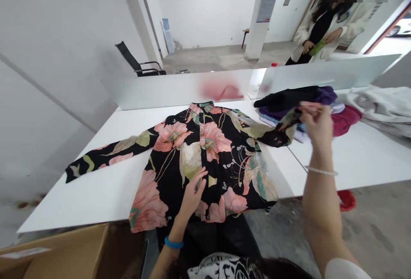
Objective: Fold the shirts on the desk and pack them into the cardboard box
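Note:
A black blouse (pixel 189 159) with large pink flowers and green leaves is spread on the white table, its collar at the far side and its hem hanging slightly over the near edge. One sleeve stretches out flat to the left. My right hand (pixel 317 124) grips the cuff of the other sleeve and holds it raised off the table. Over the blouse's front, beside the button strip, my left hand (pixel 194 190) rests with its fingers extended, holding nothing.
Folded dark and coloured clothes (pixel 295 99) lie right of the blouse, with pale grey cloth (pixel 385 107) beyond. A frosted divider (pixel 160 90) runs along the back of the table (pixel 102 202). An open cardboard box (pixel 64 253) stands at the lower left. Another person (pixel 324 34) stands behind the divider.

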{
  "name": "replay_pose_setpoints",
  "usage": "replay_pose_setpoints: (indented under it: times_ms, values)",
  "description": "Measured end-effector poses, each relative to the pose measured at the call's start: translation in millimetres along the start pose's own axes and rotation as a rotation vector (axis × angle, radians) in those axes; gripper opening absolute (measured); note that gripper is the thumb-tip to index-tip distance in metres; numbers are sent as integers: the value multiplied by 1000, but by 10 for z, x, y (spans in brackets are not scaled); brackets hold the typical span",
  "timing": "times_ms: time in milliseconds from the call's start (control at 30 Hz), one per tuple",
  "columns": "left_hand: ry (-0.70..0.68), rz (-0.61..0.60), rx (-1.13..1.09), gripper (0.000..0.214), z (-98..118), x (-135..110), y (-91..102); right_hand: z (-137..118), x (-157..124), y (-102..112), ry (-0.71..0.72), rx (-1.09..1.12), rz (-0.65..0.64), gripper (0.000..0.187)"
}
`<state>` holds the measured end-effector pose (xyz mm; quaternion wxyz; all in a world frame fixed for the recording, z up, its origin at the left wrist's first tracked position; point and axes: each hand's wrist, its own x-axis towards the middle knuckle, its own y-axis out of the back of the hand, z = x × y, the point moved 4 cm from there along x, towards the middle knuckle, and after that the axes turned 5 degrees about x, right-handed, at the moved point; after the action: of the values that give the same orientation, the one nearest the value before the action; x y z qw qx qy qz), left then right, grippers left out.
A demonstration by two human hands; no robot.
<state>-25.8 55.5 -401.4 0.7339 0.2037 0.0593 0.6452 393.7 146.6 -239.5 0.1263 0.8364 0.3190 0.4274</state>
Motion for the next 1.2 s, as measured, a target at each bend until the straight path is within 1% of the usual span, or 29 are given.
replay_pose_setpoints:
  times_ms: [33, 67, 100, 133, 167, 200, 233, 267, 300, 367, 433, 500, 567, 633, 700, 767, 833, 933, 1000, 1033, 1100, 1167, 1200]
  values:
    - [75, 55, -182, 34, -9, 14, 44, -330, -53, -119, 31, 57, -46, 21]
    - [155, 97, -371, 36, -20, 32, 79, -677, -161, -262, 91, 112, -148, 17]
    - [233, 124, -562, 40, -31, 53, 104, -1026, -329, -404, 193, 192, -268, 14]
    - [312, 129, -746, 45, -41, 78, 119, -1355, -555, -539, 339, 284, -409, 15]
    - [389, 119, -911, 51, -48, 106, 126, -1632, -827, -654, 500, 347, -541, 19]
    - [462, 100, -1043, 56, -56, 134, 128, -1830, -1120, -750, 648, 358, -642, 25]
    - [529, 80, -1128, 60, -66, 160, 129, -1943, -1410, -835, 749, 359, -730, 28]
    - [583, 70, -1166, 61, -82, 184, 132, -1980, -1680, -915, 800, 353, -817, 26]
    - [625, 67, -1162, 60, -105, 206, 134, -1961, -1927, -984, 836, 339, -903, 24]
    - [662, 71, -1046, 49, -162, 248, 139, -1816, -2310, -1082, 870, 319, -1044, 22]
    - [644, 87, -860, 39, -221, 302, 153, -1625, -2519, -1122, 888, 320, -1124, 23]
    - [610, 121, -717, 33, -275, 378, 187, -1455, -2561, -1128, 882, 317, -1142, 23]
    - [583, 189, -627, 30, -330, 478, 255, -1326, -2491, -1137, 856, 271, -1129, 25]
    - [563, 270, -550, 32, -381, 596, 353, -1245, -2388, -1165, 838, 209, -1118, 29]
    - [535, 326, -469, 35, -418, 722, 450, -1223, -2321, -1221, 856, 173, -1128, 32]
    - [502, 330, -401, 33, -429, 840, 509, -1262, -2329, -1300, 918, 169, -1153, 34]
    - [450, 322, -337, 27, -398, 930, 525, -1351, -2408, -1399, 999, 181, -1178, 36]
    - [315, 326, -238, 23, -239, 988, 493, -1519, -2550, -1575, 1104, 225, -1174, 39]
    - [226, 316, -186, 28, -83, 977, 454, -1588, -2551, -1717, 1132, 259, -1162, 40]
    - [186, 309, -161, 31, -4, 960, 440, -1588, -2492, -1802, 1107, 252, -1159, 39]
    - [103, 302, -100, 36, 139, 906, 437, -1498, -2233, -1974, 970, 177, -1136, 34]
    - [32, 295, -38, 39, 221, 832, 453, -1308, -1842, -2089, 788, 83, -1064, 28]
    - [14, 287, -16, 41, 227, 789, 460, -1204, -1641, -2105, 734, 63, -1016, 27]
